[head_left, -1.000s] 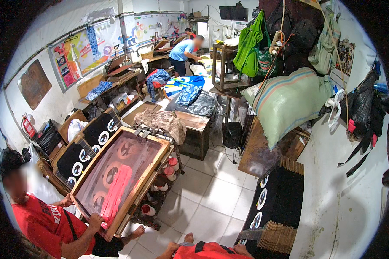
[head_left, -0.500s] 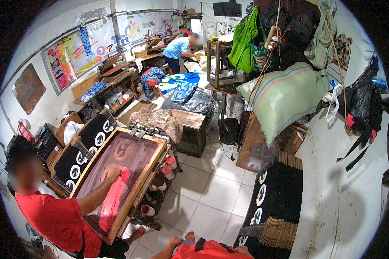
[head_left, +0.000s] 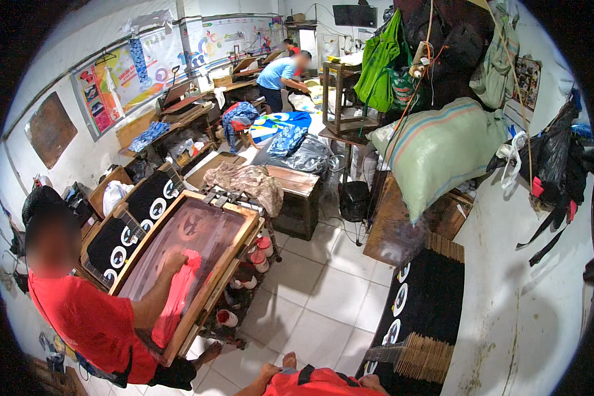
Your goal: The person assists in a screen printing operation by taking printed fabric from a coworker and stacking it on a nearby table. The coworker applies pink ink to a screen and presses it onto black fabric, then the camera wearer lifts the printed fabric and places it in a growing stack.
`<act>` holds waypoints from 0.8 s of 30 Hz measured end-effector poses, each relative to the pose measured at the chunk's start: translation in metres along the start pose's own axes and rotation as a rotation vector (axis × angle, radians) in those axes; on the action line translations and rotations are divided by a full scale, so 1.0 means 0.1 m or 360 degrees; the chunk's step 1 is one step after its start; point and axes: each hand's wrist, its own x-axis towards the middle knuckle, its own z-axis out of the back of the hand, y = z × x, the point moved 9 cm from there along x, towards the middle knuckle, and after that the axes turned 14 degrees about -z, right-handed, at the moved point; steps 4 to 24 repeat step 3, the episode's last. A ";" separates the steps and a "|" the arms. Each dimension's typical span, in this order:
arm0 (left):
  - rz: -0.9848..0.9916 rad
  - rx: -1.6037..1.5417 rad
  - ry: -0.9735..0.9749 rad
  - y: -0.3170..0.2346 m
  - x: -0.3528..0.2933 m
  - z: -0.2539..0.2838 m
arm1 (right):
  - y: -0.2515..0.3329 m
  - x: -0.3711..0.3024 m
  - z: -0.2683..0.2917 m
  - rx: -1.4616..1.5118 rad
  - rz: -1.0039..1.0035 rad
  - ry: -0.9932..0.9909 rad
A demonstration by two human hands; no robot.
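Observation:
My left hand (head_left: 268, 371) rests at the left side of my red shirt (head_left: 317, 381), at the lower edge. My right hand (head_left: 371, 382) is at the shirt's other side, partly cut off. The fingers of both are too hidden to read, and I see nothing held. To my left, a co-worker in a red shirt (head_left: 89, 323) leans over a wood-framed printing screen (head_left: 251, 224). That person's hand (head_left: 173, 260) is at the far part of a bright pink-red band (head_left: 178, 298) across the mesh. Whether a squeegee lies under the colour, I cannot tell.
Black fabric panels with white round prints (head_left: 435, 290) lie in a row on my right, with brown boards (head_left: 426, 356) among them. Red-stained containers (head_left: 226, 318) stand beneath the screen. A bulging pale green sack (head_left: 442, 152) sits beyond. Farther off, a person in blue (head_left: 275, 76) bends over a table.
The view has shifted slightly, so the scene sits a little farther right. The co-worker at the screen has leaned somewhat toward it. My hands stay where they were.

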 end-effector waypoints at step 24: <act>-0.0216 0.0012 -0.0044 0.17 0.08 -0.11 | 0.12 -0.27 0.13 0.0025 -0.0006 -0.0067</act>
